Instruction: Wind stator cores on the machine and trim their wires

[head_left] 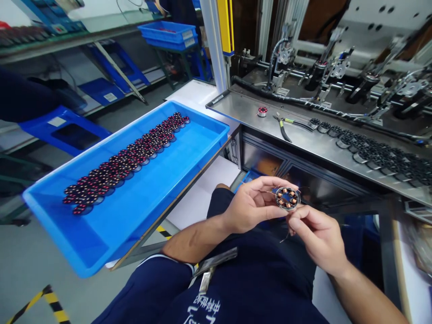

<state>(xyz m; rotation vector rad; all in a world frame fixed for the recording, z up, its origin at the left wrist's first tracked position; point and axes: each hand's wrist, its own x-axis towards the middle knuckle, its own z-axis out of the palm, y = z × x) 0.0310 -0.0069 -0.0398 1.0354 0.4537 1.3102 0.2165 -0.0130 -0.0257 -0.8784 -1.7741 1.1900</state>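
Observation:
A round motor stator (pixel 287 198) with copper windings and thin loose wires is held over my lap. My left hand (pixel 251 204) grips its left side between fingers and thumb. At its lower edge my right hand (pixel 315 234) is pinched, with a thin wire hanging below the fingertips. Many red and black wound rings (pixel 124 162) lie in rows in the blue tray (pixel 158 180) on the left. On the metal bench (pixel 270 128) are a single red ring (pixel 262 111), pliers (pixel 284 129) and many black rings (pixel 378 155).
Machine fixtures (pixel 337 67) stand behind the metal bench, with a black cable along its back. A yellow post (pixel 225 27) rises at the bench's left. Stacked blue bins (pixel 168 36) and a blue stool (pixel 64 130) are farther left, with part of a person at the top.

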